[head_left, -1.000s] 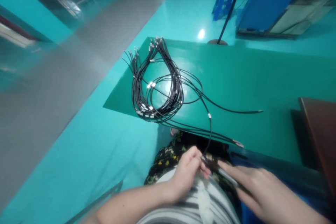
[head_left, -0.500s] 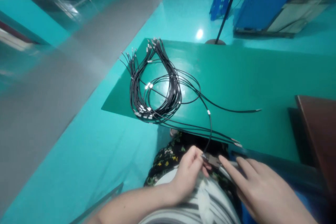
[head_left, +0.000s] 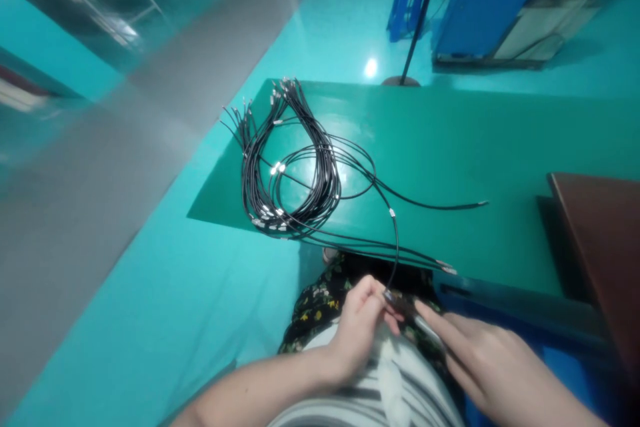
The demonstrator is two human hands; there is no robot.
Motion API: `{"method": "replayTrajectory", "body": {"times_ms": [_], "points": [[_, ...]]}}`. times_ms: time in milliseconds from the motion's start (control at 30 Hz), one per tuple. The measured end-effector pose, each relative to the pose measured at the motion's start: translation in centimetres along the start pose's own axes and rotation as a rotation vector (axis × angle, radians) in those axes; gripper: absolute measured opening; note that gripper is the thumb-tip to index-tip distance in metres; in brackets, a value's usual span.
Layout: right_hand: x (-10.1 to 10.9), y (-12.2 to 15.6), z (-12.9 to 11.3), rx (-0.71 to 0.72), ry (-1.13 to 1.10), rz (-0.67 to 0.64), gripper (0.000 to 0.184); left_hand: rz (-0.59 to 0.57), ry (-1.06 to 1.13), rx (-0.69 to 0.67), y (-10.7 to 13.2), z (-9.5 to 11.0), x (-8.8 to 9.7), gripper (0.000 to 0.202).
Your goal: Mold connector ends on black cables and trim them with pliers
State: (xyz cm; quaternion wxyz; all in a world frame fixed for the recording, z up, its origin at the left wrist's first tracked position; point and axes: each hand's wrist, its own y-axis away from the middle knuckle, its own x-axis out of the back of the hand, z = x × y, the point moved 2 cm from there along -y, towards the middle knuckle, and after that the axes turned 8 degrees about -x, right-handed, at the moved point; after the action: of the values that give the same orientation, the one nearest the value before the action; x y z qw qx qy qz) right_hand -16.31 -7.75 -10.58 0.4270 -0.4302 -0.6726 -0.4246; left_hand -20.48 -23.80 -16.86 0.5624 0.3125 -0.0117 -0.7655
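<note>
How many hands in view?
2: left hand, lower center, holding a black cable; right hand, lower right, gripping a tool. No other hand shows.

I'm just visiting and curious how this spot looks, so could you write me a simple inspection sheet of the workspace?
Surface: green table, shiny, with glare beside the coil.
Job's things: a black cable hanging over the table's near edge; a hand tool meeting it at the left hand, type unclear.
Clutter: stray cables trailing rightward from the coil.
Grip: left hand closed on the black cable; right hand holding the hand tool.
Cables: cable coil on the table, with silvery fittings.
Surroundings: brown tabletop at right; blue crate and dark pole beyond the table; background blurred.
</note>
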Motion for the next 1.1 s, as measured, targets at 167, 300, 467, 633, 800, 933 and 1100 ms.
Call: {"method": "replayTrajectory", "body": {"times_ms": [167, 300, 467, 633, 800, 933, 1100], "points": [[1.4, -0.9, 0.7, -0.038, -0.203, -0.176, 0.05, -0.006, 0.046, 0.023, 0.0, 0.1, -0.1, 0.014], [2.0, -1.3, 1.1, -0.047, -0.225, -0.235, 0.046, -0.003, 0.035, 0.028, 0.1, 0.3, -0.1, 0.015], [1.8, -0.7, 0.2, -0.03, 0.109, 0.0, 0.052, -0.023, -0.15, -0.027, 0.1, 0.4, 0.0, 0.016], [1.3, 0.4, -1.0, 0.029, 0.376, 0.227, 0.051, -0.069, -0.308, -0.102, 0.2, 0.9, -0.1, 0.021], [-0.3, 1.3, -1.4, 0.008, 0.431, 0.241, 0.055, -0.079, -0.362, -0.106, 0.1, 0.8, 0.1, 0.022], [-1.9, 1.7, -1.3, -0.033, 0.333, 0.21, 0.053, -0.06, -0.289, -0.081, 0.0, 0.1, 0.2, 0.022], [-1.4, 1.6, -0.4, -0.115, -0.065, 0.008, 0.049, -0.043, -0.095, -0.003, 0.0, -0.6, -0.3, 0.016]]}}
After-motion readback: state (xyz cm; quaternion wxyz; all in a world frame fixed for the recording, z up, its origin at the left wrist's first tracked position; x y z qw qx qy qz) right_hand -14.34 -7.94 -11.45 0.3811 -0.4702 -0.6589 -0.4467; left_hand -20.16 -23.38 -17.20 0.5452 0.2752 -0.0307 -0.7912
